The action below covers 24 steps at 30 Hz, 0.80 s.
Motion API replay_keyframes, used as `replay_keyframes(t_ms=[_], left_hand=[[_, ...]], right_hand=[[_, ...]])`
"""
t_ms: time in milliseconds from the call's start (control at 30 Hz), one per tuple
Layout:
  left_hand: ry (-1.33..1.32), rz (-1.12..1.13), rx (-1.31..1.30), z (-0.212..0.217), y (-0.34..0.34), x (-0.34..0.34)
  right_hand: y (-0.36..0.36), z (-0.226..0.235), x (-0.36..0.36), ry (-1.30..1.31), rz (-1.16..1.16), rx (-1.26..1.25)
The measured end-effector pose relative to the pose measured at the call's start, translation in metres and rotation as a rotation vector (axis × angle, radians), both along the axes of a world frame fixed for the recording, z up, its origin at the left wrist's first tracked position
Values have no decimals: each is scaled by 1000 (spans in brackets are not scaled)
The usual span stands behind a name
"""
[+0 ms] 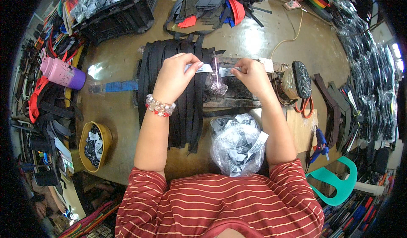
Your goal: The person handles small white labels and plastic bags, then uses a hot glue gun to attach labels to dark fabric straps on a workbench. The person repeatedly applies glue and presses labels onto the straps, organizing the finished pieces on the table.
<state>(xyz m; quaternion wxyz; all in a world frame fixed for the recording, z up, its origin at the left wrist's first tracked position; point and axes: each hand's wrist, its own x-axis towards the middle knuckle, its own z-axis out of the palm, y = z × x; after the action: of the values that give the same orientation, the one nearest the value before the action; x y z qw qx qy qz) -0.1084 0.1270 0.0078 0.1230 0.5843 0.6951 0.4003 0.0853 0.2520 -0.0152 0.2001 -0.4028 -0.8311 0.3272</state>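
In the head view, my left hand [180, 74] pinches a white label [204, 68] between thumb and forefinger; the label sticks out to that hand's right, flat and narrow, with small dark print I can't make out. My right hand [253, 76] pinches a paler label [228, 71] at its fingertips, pointing left toward the first, the two apart; any writing on it is too small to read. Under my left hand lie long matte black straps [173, 102], side by side. Between my hands is a crinkled clear plastic piece [217, 85]. Nearer me than my right hand, a clear bag [217, 158] holds many black-and-white labels [242, 147].
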Motion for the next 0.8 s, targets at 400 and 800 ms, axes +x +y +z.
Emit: replay_keyframes(t_ms=[400, 800], left_hand=[[107, -28, -14, -10, 5, 6], [-208, -127, 8, -1, 2, 18]], right_hand=[[-12, -14, -18, 373, 138, -482], [-16, 16, -2, 345, 186, -421]])
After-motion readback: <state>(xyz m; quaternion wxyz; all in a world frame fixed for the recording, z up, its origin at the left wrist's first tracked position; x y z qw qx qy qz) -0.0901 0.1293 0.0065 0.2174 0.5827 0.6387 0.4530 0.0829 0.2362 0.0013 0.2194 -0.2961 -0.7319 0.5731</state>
